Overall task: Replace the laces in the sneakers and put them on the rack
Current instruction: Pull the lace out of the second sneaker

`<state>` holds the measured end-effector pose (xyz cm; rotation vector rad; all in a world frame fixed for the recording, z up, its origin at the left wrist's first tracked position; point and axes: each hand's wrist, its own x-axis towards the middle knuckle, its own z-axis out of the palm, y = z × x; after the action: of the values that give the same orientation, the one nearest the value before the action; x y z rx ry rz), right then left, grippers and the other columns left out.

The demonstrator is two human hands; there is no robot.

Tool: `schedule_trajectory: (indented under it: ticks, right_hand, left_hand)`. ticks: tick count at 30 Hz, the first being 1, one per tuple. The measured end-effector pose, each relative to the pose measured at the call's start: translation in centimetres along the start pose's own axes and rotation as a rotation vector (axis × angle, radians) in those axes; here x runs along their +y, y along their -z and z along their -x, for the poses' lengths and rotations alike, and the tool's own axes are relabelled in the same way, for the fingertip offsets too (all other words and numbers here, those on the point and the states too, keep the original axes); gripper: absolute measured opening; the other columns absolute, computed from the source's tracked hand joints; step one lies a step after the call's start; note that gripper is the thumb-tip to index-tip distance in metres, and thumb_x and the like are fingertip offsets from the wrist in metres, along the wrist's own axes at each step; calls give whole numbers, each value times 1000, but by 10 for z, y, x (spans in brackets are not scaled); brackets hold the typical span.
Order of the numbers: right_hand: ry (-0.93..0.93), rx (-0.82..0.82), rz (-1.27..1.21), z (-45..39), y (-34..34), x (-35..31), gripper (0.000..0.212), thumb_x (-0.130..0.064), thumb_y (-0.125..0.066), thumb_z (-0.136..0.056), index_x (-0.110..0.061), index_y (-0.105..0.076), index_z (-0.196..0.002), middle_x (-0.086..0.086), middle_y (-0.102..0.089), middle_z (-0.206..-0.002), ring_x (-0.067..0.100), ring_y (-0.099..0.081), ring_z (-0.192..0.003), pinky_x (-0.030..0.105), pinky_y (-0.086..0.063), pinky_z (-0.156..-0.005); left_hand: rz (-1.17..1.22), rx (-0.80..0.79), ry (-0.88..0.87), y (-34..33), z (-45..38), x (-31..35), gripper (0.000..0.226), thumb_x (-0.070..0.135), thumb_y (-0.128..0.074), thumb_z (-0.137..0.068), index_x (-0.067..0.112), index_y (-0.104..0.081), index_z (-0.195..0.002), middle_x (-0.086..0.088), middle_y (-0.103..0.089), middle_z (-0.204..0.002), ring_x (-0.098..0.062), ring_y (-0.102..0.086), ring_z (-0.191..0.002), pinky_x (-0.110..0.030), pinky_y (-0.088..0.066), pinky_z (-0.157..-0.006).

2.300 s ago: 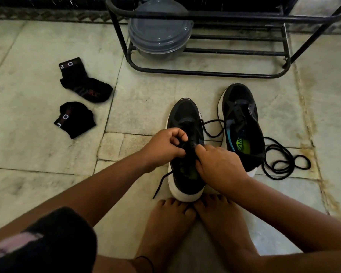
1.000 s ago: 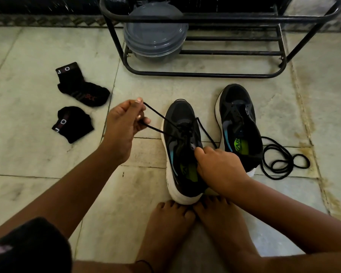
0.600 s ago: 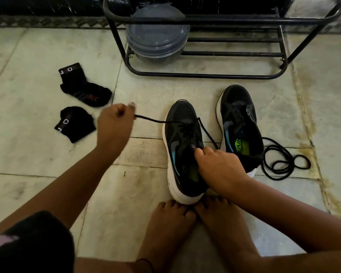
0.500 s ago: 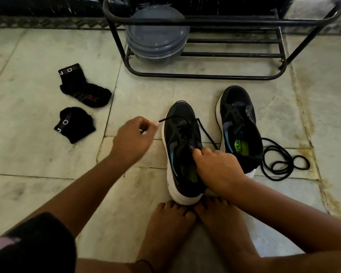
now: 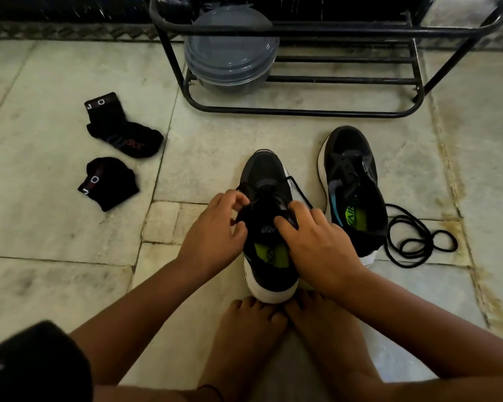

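Note:
A black sneaker [image 5: 266,175] with a white sole stands on the floor in front of my bare feet, toe pointing away. My left hand [image 5: 215,230] pinches its black lace [image 5: 298,188] at the sneaker's left eyelets. My right hand [image 5: 317,242] grips the sneaker's tongue and right side. The second black sneaker [image 5: 352,181] stands to the right, without a lace. A loose black lace [image 5: 415,239] lies coiled on the floor beside it. The black metal shoe rack [image 5: 302,113] stands at the back.
A grey lidded plastic container [image 5: 230,56] sits on the rack's lower left. Two black socks [image 5: 119,132] [image 5: 108,182] lie on the marble floor to the left. My feet [image 5: 259,329] touch the near sneaker's heel.
My left hand, which had pulled the lace out to the left, has come back to the sneaker's eyelets. My right hand stayed on the sneaker.

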<state>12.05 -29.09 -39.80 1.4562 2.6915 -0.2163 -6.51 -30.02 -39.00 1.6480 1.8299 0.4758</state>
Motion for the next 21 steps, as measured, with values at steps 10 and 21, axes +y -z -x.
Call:
schedule_trajectory:
  ticks: [10,21]
  right_hand:
    - [-88,-25,-156,-4,-4,-1,68,-18,-63,-83,-12,-30,-142,18,-25,-147,33,-53,-106,34,-53,-65]
    - [-102,-262,-371,-31,20,-11,92,-7,-61,-78,-23,-6,-149,0,13,-151,31,-3,-137,50,-28,-105]
  left_hand:
    - [96,8,-23,-9,3,-7,24,12,-49,-90,34,-53,-98,17,-61,-98,-1,-59,-90,-29,-56,-72]
    - [155,19,-36,-9,5,-14,25,9,-53,-90,33,-55,-83,23,-59,-86,13,-53,-82,-10,-48,-71]
